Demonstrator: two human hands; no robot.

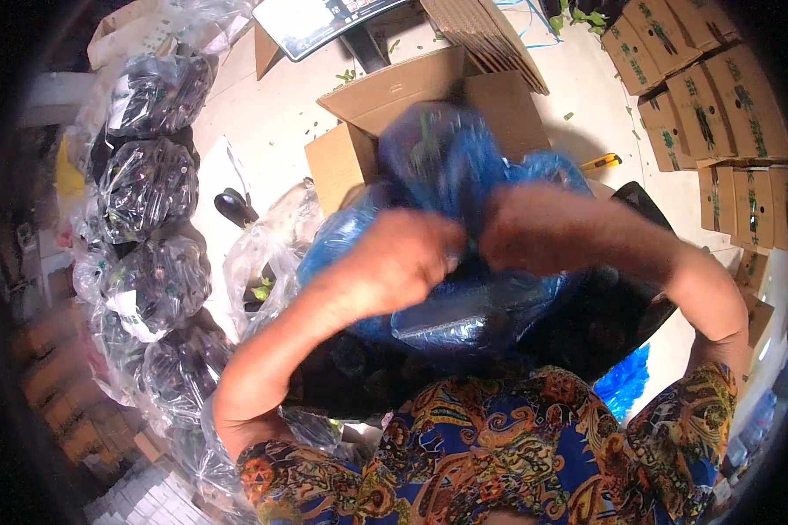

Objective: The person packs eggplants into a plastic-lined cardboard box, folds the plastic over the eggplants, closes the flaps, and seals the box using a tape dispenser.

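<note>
A shiny blue plastic bag [453, 315] spreads below and around my hands, in front of an open cardboard box [341, 164] with raised flaps. My left hand [400, 262] is closed on the bag's film near its middle. My right hand [545, 230], blurred by motion, is closed on the film just to the right, with a narrow gap between the two fists. Beyond them, a rounded, blurred part of the bag bulges up against the flaps, with something dark inside. Under the bag lies a broad black surface [604, 315], too dark to make out.
Clear bags of dark produce [148, 187] line the left side. Dark-handled scissors [235, 207] and a yellow box cutter [602, 162] lie on the floor. Printed cartons [709, 118] are stacked at right. Flattened cardboard [489, 39] and a scale-like device [322, 26] stand at the back.
</note>
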